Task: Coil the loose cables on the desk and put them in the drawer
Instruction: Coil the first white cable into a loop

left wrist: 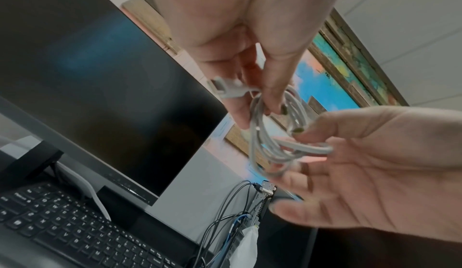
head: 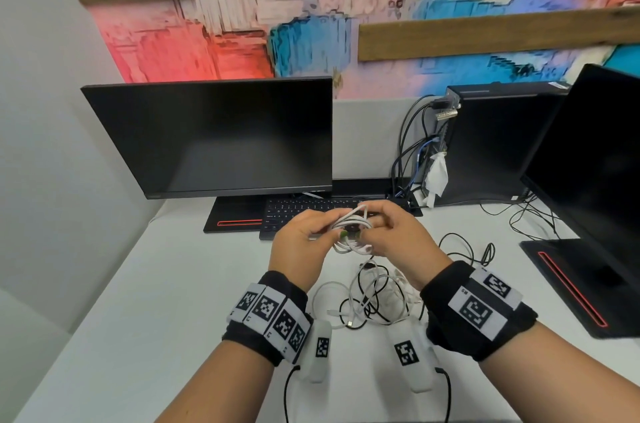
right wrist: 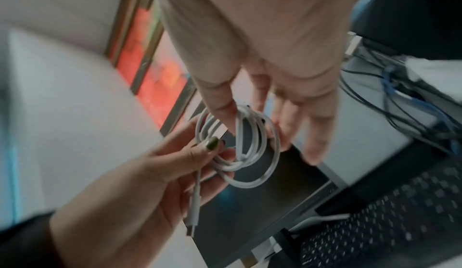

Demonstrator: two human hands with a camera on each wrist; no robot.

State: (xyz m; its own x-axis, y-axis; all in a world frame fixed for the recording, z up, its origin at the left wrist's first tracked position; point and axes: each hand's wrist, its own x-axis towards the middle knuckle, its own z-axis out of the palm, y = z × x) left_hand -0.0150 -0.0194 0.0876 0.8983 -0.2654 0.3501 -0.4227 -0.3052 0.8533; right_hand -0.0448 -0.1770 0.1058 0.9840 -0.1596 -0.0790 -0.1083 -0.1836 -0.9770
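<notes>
A white cable (head: 349,226) is wound into a small coil and held above the desk in front of the keyboard. My left hand (head: 323,230) pinches the coil (right wrist: 250,153) between thumb and fingers, and one connector end (right wrist: 193,221) hangs across its palm. My right hand (head: 379,228) pinches the coil's other side (left wrist: 272,145), thumb on top and fingers spread behind it. A tangled pile of loose white and black cables (head: 370,298) lies on the desk below, between my wrists. No drawer is in view.
A black keyboard (head: 304,211) and dark monitor (head: 214,138) stand behind my hands. A second monitor (head: 595,163) and a PC tower (head: 495,145) with plugged-in cables (head: 408,152) are on the right. A thin black cable (head: 464,249) loops nearby on the white desk (head: 138,284).
</notes>
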